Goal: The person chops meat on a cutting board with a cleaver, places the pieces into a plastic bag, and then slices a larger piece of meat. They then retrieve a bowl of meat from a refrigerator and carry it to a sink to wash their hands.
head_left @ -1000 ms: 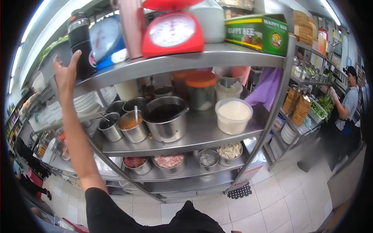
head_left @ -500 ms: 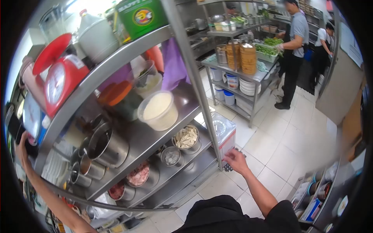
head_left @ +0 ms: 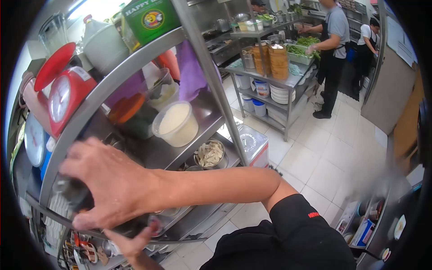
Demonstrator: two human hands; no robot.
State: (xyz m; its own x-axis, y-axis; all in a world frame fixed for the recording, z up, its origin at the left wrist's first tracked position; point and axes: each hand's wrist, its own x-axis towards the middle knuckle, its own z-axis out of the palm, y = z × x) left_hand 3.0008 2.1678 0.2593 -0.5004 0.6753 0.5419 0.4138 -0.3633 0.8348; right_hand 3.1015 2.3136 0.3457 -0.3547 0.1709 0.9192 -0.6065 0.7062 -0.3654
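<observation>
My right hand (head_left: 112, 184) reaches across in front of the steel shelf rack (head_left: 96, 90), fingers and thumb curved around a dark, blurred thing (head_left: 74, 193) that I cannot make out. Below it is my left hand (head_left: 130, 245), with its thumb and a finger spread apart; part of it is hidden. The right forearm covers most of the steel pots. Above the forearm, a clear tub of pale powder or grain (head_left: 175, 123) stands on the middle shelf. A steel pot of pale sliced pieces (head_left: 209, 154) shows on the level beneath.
A red dial scale (head_left: 65, 96) and a green box (head_left: 150, 20) sit on the top shelf. A tin (head_left: 252, 146) stands on the tiled floor by the rack post. Beyond, one person (head_left: 333, 54) works at a steel table (head_left: 292, 81), and another (head_left: 366, 49) stands farther back.
My right hand has swung from beside the tin to the left, across the rack. My left hand has come back from the black object at the far left and now sits below the right.
</observation>
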